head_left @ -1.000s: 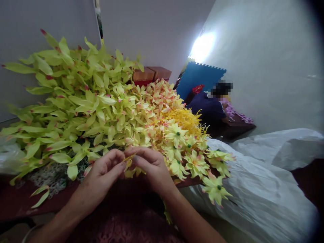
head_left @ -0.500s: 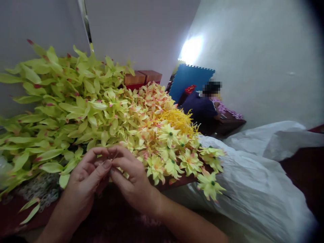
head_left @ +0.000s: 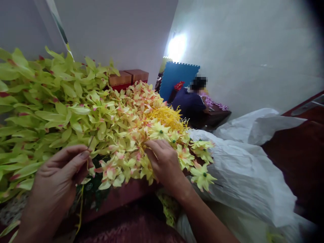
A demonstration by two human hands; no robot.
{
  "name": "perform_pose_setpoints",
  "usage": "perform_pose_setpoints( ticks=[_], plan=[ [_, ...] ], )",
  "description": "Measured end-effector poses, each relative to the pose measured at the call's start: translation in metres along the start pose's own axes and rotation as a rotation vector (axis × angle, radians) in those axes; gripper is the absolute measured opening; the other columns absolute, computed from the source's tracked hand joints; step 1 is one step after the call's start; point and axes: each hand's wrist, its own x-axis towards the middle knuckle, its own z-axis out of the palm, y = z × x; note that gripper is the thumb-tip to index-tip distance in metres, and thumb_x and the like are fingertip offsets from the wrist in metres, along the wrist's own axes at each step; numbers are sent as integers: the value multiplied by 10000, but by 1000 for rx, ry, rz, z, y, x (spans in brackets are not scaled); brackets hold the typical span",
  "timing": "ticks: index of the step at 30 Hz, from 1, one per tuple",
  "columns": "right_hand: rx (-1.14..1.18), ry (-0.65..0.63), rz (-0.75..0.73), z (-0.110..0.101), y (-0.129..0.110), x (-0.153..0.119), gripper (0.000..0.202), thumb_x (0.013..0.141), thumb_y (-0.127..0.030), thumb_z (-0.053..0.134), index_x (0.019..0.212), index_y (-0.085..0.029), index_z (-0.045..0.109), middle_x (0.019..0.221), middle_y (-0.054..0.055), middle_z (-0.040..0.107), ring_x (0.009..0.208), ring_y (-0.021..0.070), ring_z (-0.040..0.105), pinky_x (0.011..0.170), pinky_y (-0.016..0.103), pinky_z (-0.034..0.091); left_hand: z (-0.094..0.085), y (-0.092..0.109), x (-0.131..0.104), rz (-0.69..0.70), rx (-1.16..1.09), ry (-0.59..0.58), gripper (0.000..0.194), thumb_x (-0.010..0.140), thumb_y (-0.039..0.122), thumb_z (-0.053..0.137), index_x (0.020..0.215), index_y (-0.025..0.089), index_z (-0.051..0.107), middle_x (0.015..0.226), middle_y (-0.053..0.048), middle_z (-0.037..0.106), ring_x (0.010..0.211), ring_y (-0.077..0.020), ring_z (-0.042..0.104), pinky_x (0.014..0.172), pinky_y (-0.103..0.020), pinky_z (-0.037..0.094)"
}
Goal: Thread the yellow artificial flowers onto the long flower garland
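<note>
At the lower left, my left hand (head_left: 63, 172) pinches a thin wire stem (head_left: 90, 142) between thumb and forefinger, its tip pointing up. A yellow strand (head_left: 80, 209) hangs below that hand; whether it joins the stem I cannot tell. My right hand (head_left: 164, 162) reaches into the heap of artificial flowers, fingers curled together at some yellow strands and pink-tipped petals (head_left: 134, 131). What lies between its fingertips is hidden. Assembled yellow flowers with green centres (head_left: 204, 174) lie just right of it.
Long green-yellow petals (head_left: 58, 111) are heaped at left, yellow stamens (head_left: 164, 116) behind my right hand. Two wooden boxes (head_left: 120, 78) stand at the back. White plastic sheeting (head_left: 243, 175) covers the right side. A person in dark blue (head_left: 187, 103) sits by a farther table.
My hands have parted from one another. The left moved left and down with the thin stem; the right moved right into the flower heap. The view has turned slightly right.
</note>
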Motion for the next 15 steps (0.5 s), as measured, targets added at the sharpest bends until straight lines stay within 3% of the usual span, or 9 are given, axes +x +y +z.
perform_pose_setpoints(
  ticks=[4,7,11,15],
  plan=[
    [-165,-160,52,8,2,-2,92,867,-200,519,871,-176,608,867,77,637,848,220,541,751,323,424,9,16,10,148,27,-69,143,561,155,718,683,171,645,530,37,600,465,-67,515,379,-113,365],
    [-207,-212,69,11,0,-2,76,861,-219,537,855,-179,602,851,69,632,839,219,540,748,316,413,14,25,22,226,47,-111,99,576,122,684,653,142,625,474,47,536,405,-46,431,346,-130,282],
    [-197,-207,66,11,1,0,67,856,-200,537,844,-180,599,834,62,632,818,221,541,709,309,410,15,28,42,292,32,-145,90,580,124,676,643,136,612,471,51,525,377,-42,394,332,-150,245],
    [-131,-123,31,9,4,4,129,879,-170,478,891,-183,606,874,76,640,851,220,553,731,315,422,14,22,60,272,56,-204,101,573,117,688,651,136,626,466,45,534,360,-42,393,316,-147,226]
  ],
)
